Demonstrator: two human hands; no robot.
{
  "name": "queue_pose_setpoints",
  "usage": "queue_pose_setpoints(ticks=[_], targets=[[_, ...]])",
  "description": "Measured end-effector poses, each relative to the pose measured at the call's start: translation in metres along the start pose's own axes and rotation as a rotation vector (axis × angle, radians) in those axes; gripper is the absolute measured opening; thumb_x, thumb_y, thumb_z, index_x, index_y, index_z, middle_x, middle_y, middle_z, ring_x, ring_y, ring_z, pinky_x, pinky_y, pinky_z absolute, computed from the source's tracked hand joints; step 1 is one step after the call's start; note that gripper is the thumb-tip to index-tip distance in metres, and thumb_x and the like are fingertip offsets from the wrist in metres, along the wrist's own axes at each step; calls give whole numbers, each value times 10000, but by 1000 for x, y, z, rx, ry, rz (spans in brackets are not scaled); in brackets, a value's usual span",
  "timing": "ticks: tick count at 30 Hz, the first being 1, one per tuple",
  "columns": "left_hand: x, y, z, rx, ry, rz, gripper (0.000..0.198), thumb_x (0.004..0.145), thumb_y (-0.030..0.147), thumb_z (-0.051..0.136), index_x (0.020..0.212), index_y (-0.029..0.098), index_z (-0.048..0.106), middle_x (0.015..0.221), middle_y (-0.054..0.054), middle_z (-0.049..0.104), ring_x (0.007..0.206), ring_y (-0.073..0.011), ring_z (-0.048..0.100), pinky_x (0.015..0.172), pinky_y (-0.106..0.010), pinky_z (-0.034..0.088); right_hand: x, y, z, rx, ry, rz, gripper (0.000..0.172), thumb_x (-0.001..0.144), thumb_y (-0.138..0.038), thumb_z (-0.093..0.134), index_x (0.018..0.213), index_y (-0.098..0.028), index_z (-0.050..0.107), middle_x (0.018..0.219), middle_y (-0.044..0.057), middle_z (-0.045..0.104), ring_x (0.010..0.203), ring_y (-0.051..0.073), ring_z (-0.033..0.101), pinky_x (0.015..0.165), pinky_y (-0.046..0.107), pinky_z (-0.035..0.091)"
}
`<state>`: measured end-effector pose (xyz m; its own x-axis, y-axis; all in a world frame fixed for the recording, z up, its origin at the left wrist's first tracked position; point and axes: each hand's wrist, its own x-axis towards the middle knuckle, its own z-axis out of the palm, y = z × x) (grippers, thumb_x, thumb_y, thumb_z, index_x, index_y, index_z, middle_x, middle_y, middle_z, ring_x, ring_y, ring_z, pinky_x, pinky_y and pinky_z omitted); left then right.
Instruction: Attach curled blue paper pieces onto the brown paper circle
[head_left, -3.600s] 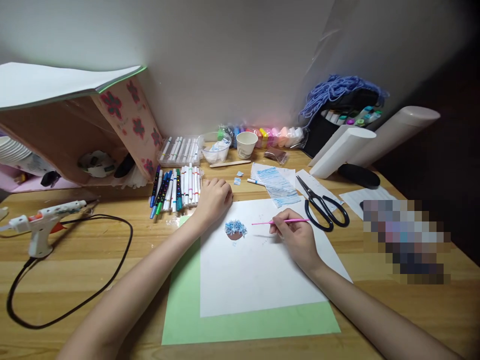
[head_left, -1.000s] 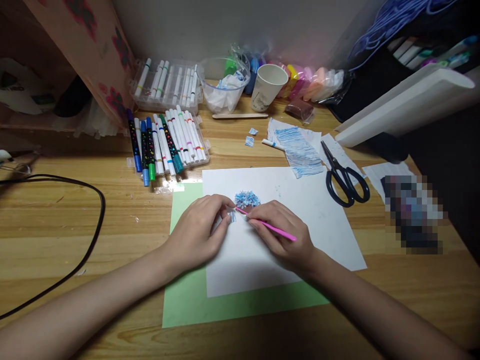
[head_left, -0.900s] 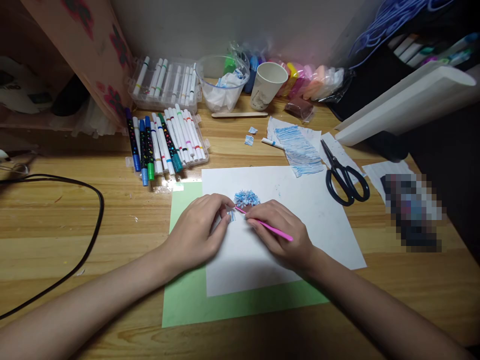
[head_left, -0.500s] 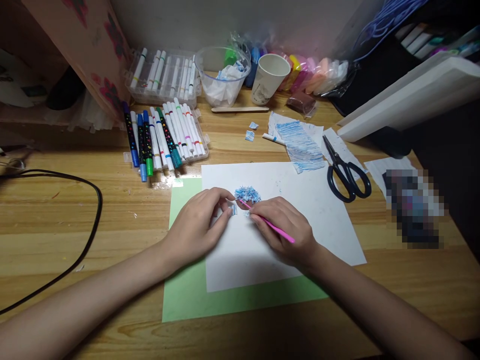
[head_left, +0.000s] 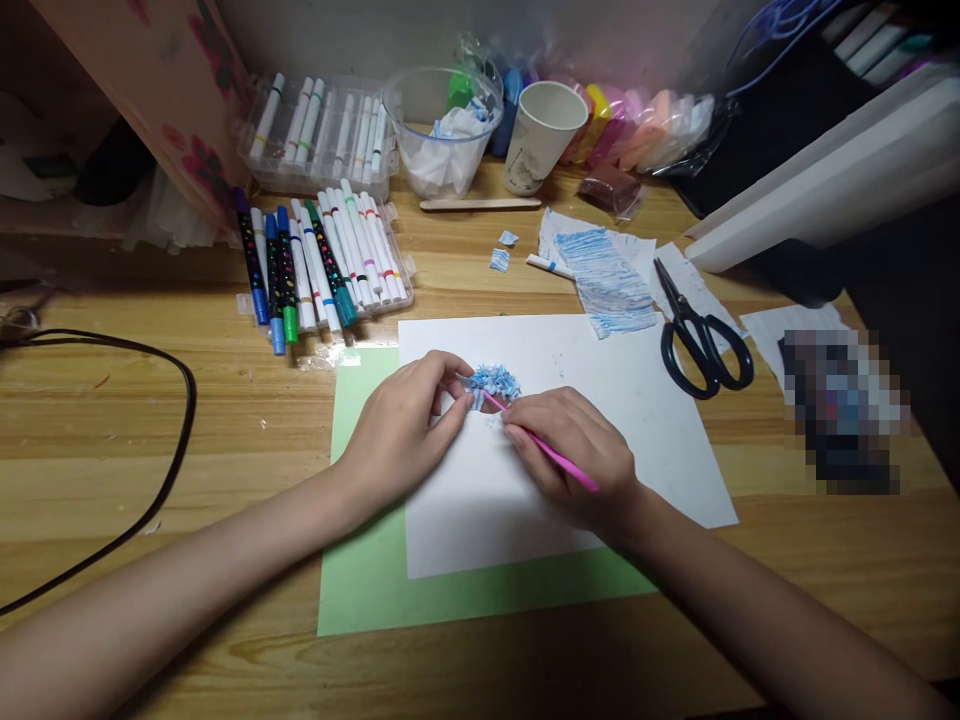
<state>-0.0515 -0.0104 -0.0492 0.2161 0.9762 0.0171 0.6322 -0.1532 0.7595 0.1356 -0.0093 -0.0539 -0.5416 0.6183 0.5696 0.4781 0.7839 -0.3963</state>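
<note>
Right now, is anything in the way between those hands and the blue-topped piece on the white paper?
Nothing visible blocks them. The pink tool in the right hand reaches over the blue-topped piece; the left hand is close beside it, a striped scrap at its fingertips. The scissors and markers lie off to the sides.

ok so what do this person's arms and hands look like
The left hand and right hand are ungloved, with no rings showing. The left forearm and right forearm show no sleeves, watch or bracelet.
</note>
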Motion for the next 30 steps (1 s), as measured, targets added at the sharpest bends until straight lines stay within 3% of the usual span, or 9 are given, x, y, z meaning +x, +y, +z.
queue_pose_setpoints(ticks=[8, 19, 30], targets=[[2, 1, 3, 42, 12, 7, 181, 819, 139, 522, 990, 197, 516, 827, 2, 632, 730, -132, 566, 609, -253, 407, -1, -1, 1, -65, -43, -98, 143, 825, -77, 542, 934, -168, 555, 741, 73, 678, 680, 179, 615, 607, 300, 512], [3, 2, 3, 65, 23, 2, 171, 819, 151, 531, 983, 197, 522, 791, 7, 625, 746, -137, 579, 608, -250, 406, 1, 0, 4, -62, -67, -69, 128, 838, -76, 529, 928, -165, 550, 770, 83, 676, 687, 183, 619, 610, 318, 520], [0, -3, -6, 33, 44, -53, 163, 892, 229, 449, 1035, 200, 520, 899, -17, 639, 675, -121, 548, 614, -265, 408, 1, -1, 4, 88, -17, 111, 123, 853, -92, 518, 915, -181, 576, 799, 64, 685, 754, 178, 622, 666, 330, 516]])
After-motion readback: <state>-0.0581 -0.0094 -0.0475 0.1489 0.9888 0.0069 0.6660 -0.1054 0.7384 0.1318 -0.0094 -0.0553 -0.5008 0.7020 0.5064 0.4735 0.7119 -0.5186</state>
